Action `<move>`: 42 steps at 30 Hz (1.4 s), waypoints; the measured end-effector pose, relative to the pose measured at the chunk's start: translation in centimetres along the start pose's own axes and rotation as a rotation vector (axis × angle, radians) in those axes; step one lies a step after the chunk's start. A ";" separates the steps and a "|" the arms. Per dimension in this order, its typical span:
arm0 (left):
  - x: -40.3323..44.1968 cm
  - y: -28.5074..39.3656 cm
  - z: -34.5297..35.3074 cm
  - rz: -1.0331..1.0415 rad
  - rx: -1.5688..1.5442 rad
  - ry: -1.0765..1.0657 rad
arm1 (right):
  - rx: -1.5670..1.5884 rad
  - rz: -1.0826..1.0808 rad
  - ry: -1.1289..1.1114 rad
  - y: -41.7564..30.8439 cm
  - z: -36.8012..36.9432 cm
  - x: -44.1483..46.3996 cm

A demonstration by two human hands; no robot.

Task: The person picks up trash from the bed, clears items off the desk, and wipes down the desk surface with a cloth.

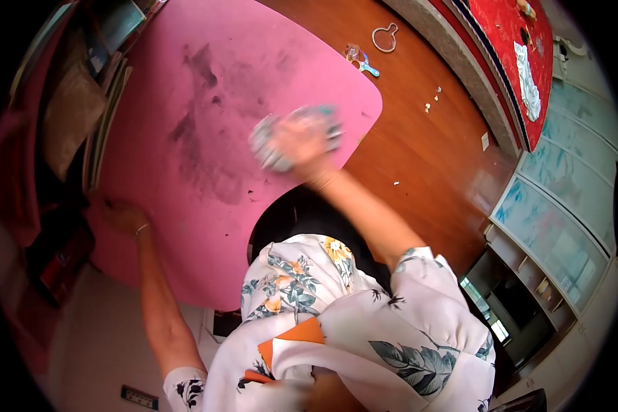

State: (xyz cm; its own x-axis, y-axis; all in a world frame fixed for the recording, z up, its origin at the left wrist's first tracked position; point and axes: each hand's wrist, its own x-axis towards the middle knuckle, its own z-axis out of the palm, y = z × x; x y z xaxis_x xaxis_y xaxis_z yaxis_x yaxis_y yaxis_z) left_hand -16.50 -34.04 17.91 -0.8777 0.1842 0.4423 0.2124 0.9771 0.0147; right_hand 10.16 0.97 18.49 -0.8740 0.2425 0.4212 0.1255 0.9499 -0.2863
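Observation:
My right hand [301, 142] presses a crumpled grey-white cloth [271, 147] onto the pink table [185, 271], near the edge that curves in toward my body. Hand and cloth are blurred by motion. Dark smudges [202, 69] mark the tabletop to the left of the cloth and farther away. At the table's left side, beside the upright books, my left hand [122, 217] rests in shadow; its fingers are too dark to make out.
Books and folders [110, 117] stand along the table's left edge. On the brown wooden floor [419, 158] lie a ring-shaped item [384, 38], a small blue-handled object [368, 66] and scraps. A bed with a red cover [491, 34] is at the upper right.

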 end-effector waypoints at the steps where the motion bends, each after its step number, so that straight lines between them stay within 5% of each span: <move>1: 0.0 0.1 -0.2 -0.006 0.000 0.004 | -0.062 0.125 0.051 3.9 -2.9 1.5; 3: 0.5 0.2 -0.4 0.025 0.039 -0.012 | -0.064 0.312 0.012 12.4 -5.0 0.8; 4: 0.6 0.2 -0.2 0.019 0.037 -0.001 | -0.099 0.581 -0.012 13.6 -6.9 1.5; 6: 0.1 -0.1 0.3 -0.012 0.023 -0.005 | -0.159 0.631 0.091 14.6 -8.2 2.5; 10: 0.6 1.1 -0.8 0.088 -0.099 0.077 | 0.180 0.244 0.050 -0.2 -5.7 5.5; 14: 0.0 -1.8 2.5 -0.006 0.041 0.011 | 0.701 -0.197 -0.238 -17.2 1.3 -0.3; 17: -0.1 -0.9 2.1 0.017 -0.015 0.018 | 0.709 -0.351 -0.181 -16.4 1.6 -2.3; 19: 0.6 0.0 0.5 0.114 -0.097 0.112 | 0.424 -0.274 -0.338 -11.3 0.9 -3.2; 22: 0.8 1.0 -1.2 0.081 -0.139 0.065 | 0.092 0.233 -0.057 1.9 -4.3 -3.9; 24: 0.8 0.9 -0.7 -0.037 0.091 -0.077 | -0.045 0.329 0.076 10.4 -6.7 -4.3; 26: 0.5 0.8 -0.1 -0.022 0.041 0.005 | -0.189 0.717 0.156 16.0 -7.4 -5.3; 27: 0.4 0.8 0.0 -0.003 0.003 0.073 | -0.191 0.709 0.166 15.5 -7.9 -4.0; 30: 0.4 1.1 -0.3 -0.036 -0.022 -0.025 | -0.052 0.521 0.178 8.0 -9.1 3.6; 31: 0.6 0.8 -0.4 -0.031 -0.024 -0.023 | -0.037 0.276 0.091 4.2 -8.3 5.1; 32: 1.1 0.8 -0.2 -0.034 -0.200 0.009 | 0.241 0.356 0.093 0.0 -6.2 5.2; 36: 1.4 0.3 1.6 0.067 -0.421 0.095 | 0.472 -0.266 -0.203 -17.2 2.7 0.0; 37: 1.3 0.0 2.2 0.068 -0.449 0.116 | 0.400 -0.445 -0.067 -19.8 4.1 -1.8; 40: 0.8 -0.1 2.3 -0.023 -0.387 0.014 | 0.629 -0.500 -0.201 -17.4 4.3 -1.2; 41: 0.5 -0.8 2.8 -0.056 -0.347 -0.028 | 0.359 -0.402 -0.293 -15.3 1.9 1.4; 42: -0.9 -3.5 5.3 0.088 0.024 -0.021 | 0.388 -0.280 -0.146 -11.4 2.8 1.8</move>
State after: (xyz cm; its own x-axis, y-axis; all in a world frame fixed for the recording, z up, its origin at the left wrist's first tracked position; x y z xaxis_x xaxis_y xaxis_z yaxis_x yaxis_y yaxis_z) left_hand -18.68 -37.09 12.71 -0.8650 0.2710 0.4222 0.2789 0.9593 -0.0445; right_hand 5.86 -9.94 20.08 -0.9092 -0.0674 0.4109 -0.2826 0.8247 -0.4899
